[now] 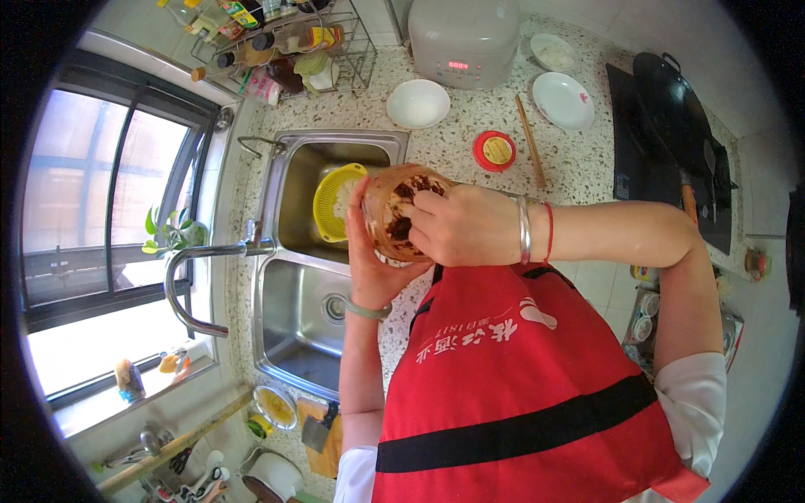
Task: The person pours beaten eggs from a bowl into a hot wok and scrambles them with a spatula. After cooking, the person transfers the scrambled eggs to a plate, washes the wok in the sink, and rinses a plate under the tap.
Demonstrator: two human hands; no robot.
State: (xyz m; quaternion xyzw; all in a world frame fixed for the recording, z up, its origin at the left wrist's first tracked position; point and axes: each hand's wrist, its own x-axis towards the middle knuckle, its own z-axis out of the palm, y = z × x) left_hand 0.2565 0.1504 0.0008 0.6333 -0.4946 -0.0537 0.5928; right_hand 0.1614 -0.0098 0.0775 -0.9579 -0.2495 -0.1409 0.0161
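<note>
A clear glass jar (388, 220) with dark brown chunky contents is held tilted in front of my red apron, over the edge of the double sink (289, 293). My left hand (373, 268) cups the jar from below and behind. My right hand (457, 225) is at the jar's mouth with fingers reaching into it; a silver bangle and red string sit on that wrist. The jar's red lid (495, 151) lies on the speckled counter beyond. A yellow strainer (334, 201) with something white in it rests in the far sink basin.
A curved tap (197, 277) arches over the sink. On the counter stand a white bowl (418, 102), a white plate (563, 101), chopsticks (530, 141), a rice cooker (464, 40) and a rack of bottles (281, 46). A black wok (679, 117) sits on the hob at right.
</note>
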